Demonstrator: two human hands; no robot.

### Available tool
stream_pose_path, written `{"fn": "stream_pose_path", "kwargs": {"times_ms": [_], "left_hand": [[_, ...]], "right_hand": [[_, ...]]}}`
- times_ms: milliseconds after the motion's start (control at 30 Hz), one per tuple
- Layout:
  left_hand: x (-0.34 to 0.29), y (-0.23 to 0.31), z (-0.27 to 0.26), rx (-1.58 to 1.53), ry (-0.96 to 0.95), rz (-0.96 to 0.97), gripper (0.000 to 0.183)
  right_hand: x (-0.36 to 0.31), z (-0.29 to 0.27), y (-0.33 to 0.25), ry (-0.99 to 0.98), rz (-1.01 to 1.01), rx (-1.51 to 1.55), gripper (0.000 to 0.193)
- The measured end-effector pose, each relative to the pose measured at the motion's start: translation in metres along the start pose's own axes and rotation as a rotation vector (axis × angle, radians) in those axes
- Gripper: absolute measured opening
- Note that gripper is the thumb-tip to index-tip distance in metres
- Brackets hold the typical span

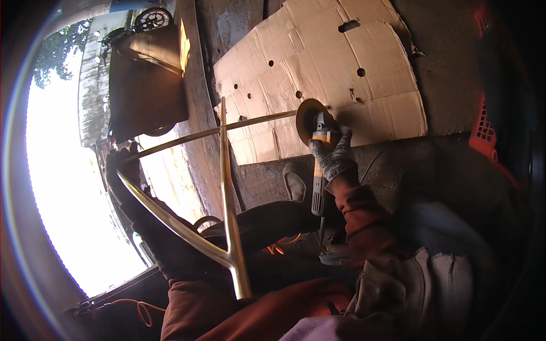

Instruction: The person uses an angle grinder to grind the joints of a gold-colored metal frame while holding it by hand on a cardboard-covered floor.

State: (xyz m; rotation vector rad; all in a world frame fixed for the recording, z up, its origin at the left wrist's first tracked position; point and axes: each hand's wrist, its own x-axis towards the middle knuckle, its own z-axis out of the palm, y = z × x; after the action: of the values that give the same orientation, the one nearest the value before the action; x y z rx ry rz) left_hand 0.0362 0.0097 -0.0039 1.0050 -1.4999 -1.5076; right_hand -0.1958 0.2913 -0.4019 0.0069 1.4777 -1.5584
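My right hand [338, 153], in a grey knit glove, is closed round the orange and grey body of an angle grinder [320, 170]. Its large brown disc [307, 120] overlaps the far end of a straight tube in a shiny brass-coloured tubular metal frame [229, 210]. Whether disc and metal touch, I cannot tell. Dark against the bright doorway, my left hand [120, 165] grips the frame at its left corner, where the straight tube meets a curved one. The curved tube joins a longer upright bar near my lap.
Flattened cardboard [335, 68] with several holes lies on the dark floor ahead. A brown panel [149, 85] and a spoked wheel [153, 20] stand at upper left. To the right is a red plastic crate [483, 128]. An orange cable [142, 310] curls at lower left.
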Motion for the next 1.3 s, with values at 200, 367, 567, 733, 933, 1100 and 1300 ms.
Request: {"fn": "stream_pose_path", "kwargs": {"times_ms": [200, 367, 567, 733, 933, 1100, 1300], "left_hand": [[0.007, 0.000, -0.004, -0.037, -0.087, 0.038, 0.017], [0.004, 0.007, -0.042, 0.428, -0.134, 0.150, 0.019], [0.009, -0.002, -0.034, 0.899, -0.063, 0.237, 0.030], [0.023, -0.012, -0.038, 1.339, -0.004, 0.305, 0.031], [0.000, 0.003, -0.047, 0.044, -0.005, -0.010, 0.025], [0.001, -0.010, -0.019, 0.065, 0.125, 0.033, 0.015], [-0.004, -0.012, -0.009, 0.030, 0.197, 0.044, 0.015]], "right_hand": [[-0.052, 0.049, -0.066, -0.188, -0.656, -0.254, 0.069], [-0.055, 0.053, -0.063, -0.266, -0.753, -0.221, 0.068], [-0.044, 0.036, -0.050, -0.218, -0.192, 0.130, 0.060], [-0.059, 0.057, -0.031, -0.410, -0.412, -0.315, 0.061], [-0.044, 0.038, -0.033, -0.200, 0.027, 0.270, 0.064], [-0.053, 0.039, -0.035, -0.181, -0.329, -0.091, 0.066], [-0.068, 0.040, -0.040, -0.214, -0.213, -0.084, 0.067]]}}
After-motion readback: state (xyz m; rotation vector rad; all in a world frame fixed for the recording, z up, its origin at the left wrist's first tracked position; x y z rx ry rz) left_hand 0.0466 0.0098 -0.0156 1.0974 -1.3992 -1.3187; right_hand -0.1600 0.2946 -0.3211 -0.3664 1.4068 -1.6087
